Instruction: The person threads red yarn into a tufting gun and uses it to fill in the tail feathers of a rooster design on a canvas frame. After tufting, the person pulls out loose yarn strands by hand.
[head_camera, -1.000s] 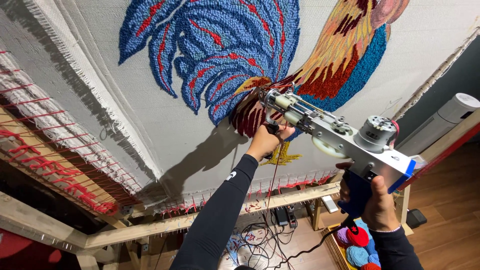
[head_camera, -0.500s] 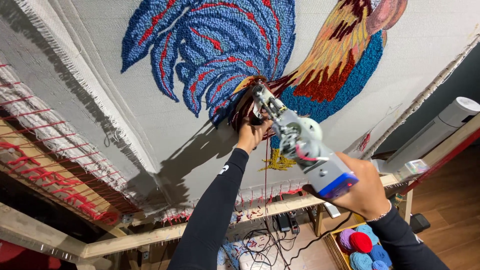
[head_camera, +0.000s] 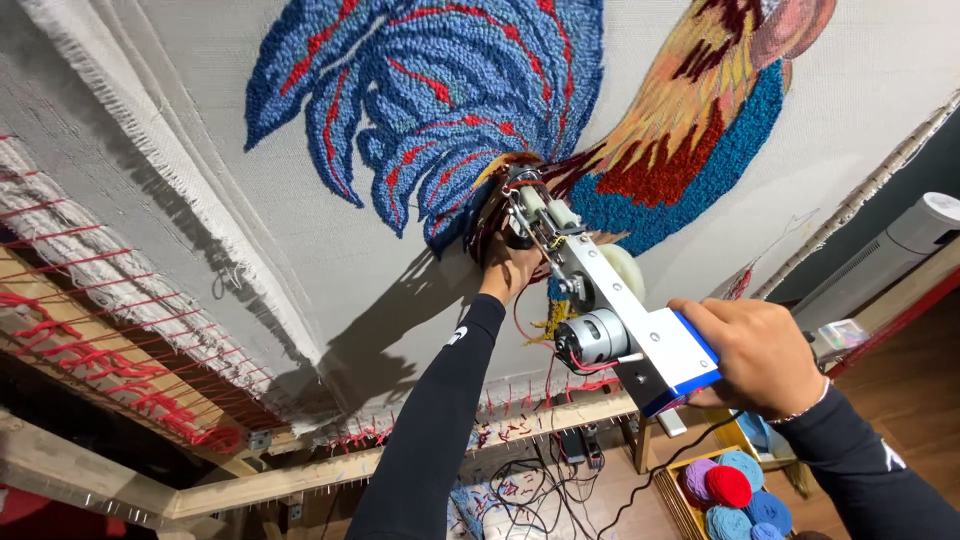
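In the head view, the tufting gun (head_camera: 590, 300) now points its tip into the cloth (head_camera: 300, 250), right where the blue tail of the rooster picture (head_camera: 450, 100) meets the brown body. A moment ago the gun lay flatter and sat farther toward 3 o'clock; now it has swung up and its tip pushes in at about 11 o'clock from its handle. That looks like the gun is set to put more yarn into this spot. The left hand (head_camera: 510, 268) is up by the front of the gun, with its fingers curled around the front grip, tight on it. The right hand (head_camera: 755, 355) has moved up too and wraps the blue and white handle at the back end, fingers closed around it. A red thread (head_camera: 520, 322) hangs down near the left wrist. At 6 o'clock from the gun runs the wooden frame bar (head_camera: 420, 458) with red yarn bits along it. At 5 o'clock sits a basket of yarn balls (head_camera: 730, 495), blue, red and purple. A white fan tower (head_camera: 890, 250) stands at 3 o'clock.
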